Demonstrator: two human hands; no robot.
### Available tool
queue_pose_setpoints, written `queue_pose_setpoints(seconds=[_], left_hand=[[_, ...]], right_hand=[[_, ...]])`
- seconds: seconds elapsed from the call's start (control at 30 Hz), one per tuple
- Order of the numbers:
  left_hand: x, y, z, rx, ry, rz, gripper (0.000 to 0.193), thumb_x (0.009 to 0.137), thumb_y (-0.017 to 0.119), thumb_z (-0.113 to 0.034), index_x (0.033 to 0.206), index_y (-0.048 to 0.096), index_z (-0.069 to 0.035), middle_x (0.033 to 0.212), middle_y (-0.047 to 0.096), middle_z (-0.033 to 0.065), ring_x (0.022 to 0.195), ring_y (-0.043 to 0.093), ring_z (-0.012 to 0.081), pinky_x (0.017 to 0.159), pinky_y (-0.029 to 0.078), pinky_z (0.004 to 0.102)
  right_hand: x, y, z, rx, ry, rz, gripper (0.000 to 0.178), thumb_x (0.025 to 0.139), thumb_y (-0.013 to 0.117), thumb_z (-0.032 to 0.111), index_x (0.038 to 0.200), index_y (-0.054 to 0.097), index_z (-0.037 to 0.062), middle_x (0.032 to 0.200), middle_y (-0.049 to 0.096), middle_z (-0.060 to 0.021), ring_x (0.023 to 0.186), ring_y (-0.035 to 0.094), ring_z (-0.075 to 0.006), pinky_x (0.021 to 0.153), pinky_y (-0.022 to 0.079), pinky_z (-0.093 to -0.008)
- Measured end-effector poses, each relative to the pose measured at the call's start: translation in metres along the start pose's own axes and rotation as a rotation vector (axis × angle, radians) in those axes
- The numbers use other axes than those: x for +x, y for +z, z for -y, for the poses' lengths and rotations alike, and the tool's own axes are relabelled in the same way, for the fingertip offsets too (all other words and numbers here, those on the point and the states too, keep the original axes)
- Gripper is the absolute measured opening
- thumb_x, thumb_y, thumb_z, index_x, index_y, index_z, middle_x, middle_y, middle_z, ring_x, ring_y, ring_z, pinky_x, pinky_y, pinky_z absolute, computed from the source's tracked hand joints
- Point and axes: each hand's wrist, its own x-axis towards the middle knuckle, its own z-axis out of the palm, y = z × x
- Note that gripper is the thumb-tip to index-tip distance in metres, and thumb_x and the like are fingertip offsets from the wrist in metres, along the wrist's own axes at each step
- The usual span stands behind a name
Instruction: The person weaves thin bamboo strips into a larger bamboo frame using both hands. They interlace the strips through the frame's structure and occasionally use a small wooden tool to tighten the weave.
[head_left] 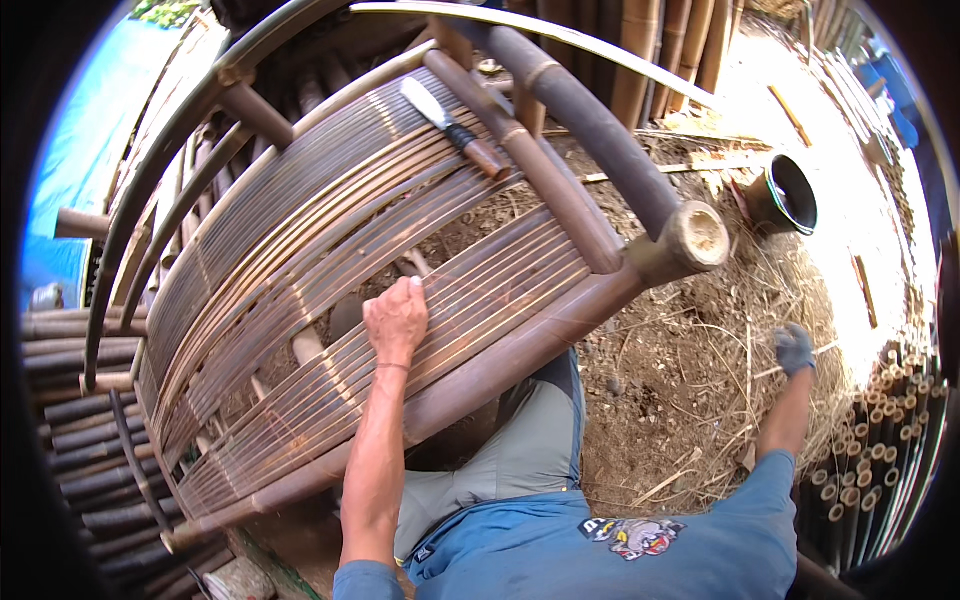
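Note:
A bamboo bench [520,350] with a seat of thin slats stands before me, tilted across the view. My left hand [397,315] is closed in a fist over the near slats; whatever its fingers hold is hidden. Out to the right, my right hand [795,350] wears a dark glove and is closed round a thin pale bamboo strip [826,348], which shows on both sides of it. A knife [468,143] with a broad pale blade and a dark and brown handle lies on the slats at the bench's far end.
A dark bucket [780,195] stands on the ground to the right. Straw-like shavings [740,400] litter the soil. Cut bamboo poles [865,450] are stacked at the right, and dark poles [95,450] at the left. A long pale strip [560,32] arches over the bench's far end.

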Motion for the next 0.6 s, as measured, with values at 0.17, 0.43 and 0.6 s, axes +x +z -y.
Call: queue_pose_setpoints(seconds=[0.17,0.43,0.6], left_hand=[[0.010,0.005,-0.011,-0.060,0.054,-0.016,0.035,0.100,0.047,-0.037,0.086,0.065,-0.010,0.083,0.071,0.0138,0.078,0.067,0.0351,0.076,0.045,0.0455],[0.004,0.003,0.009,-0.164,0.025,0.058,0.035,0.101,0.046,-0.036,0.090,0.067,-0.010,0.090,0.071,0.0159,0.085,0.067,0.0397,0.078,0.051,0.0512],[0.005,0.006,0.009,-0.334,0.116,-0.084,0.029,0.099,0.051,-0.032,0.094,0.068,-0.009,0.103,0.065,0.0137,0.090,0.067,0.0351,0.081,0.054,0.0494]], right_hand=[[-0.093,0.012,0.102,-0.910,-0.420,-0.807,0.063,0.096,0.060,0.043,0.141,0.042,0.0032,0.076,0.065,-0.0076,0.052,0.054,-0.0187,0.044,0.043,-0.0331],[-0.389,0.401,-0.181,-1.114,-1.736,0.484,0.055,0.080,0.080,0.017,0.128,0.060,0.0014,0.129,0.058,-0.0186,0.125,0.051,-0.0326,0.108,0.041,-0.0436],[-0.313,0.484,-0.310,-1.627,-1.544,0.345,0.073,0.085,0.069,0.052,0.128,0.056,-0.0060,0.143,0.048,-0.0240,0.135,0.041,-0.0409,0.108,0.038,-0.0503]])
